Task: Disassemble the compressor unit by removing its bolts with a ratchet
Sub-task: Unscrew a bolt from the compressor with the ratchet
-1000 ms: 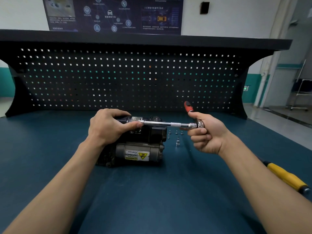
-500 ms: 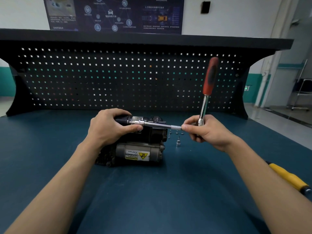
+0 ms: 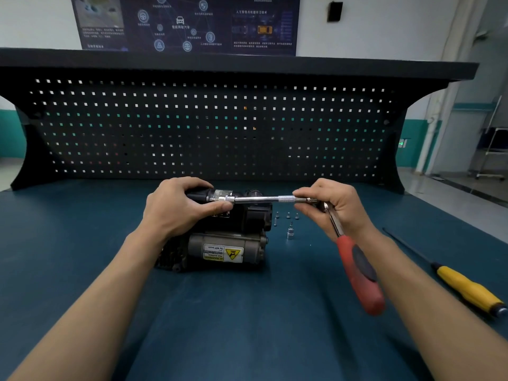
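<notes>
The compressor (image 3: 220, 237) sits in the middle of the blue bench (image 3: 247, 325). My left hand (image 3: 176, 207) grips its top, where the long bar (image 3: 261, 199) goes in. My right hand (image 3: 338, 207) pinches the ratchet (image 3: 357, 270) head, with the handle pointing to 5 o'clock. A few bolts (image 3: 287, 215) lie loose at 3 o'clock. I think this one is not out yet.

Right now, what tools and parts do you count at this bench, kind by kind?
Compressor: 1
Ratchet: 1
Extension bar: 1
Screwdriver: 1
Socket: 1
Loose bolts: 4, as far as their small size lets me tell
Total: 9
</notes>
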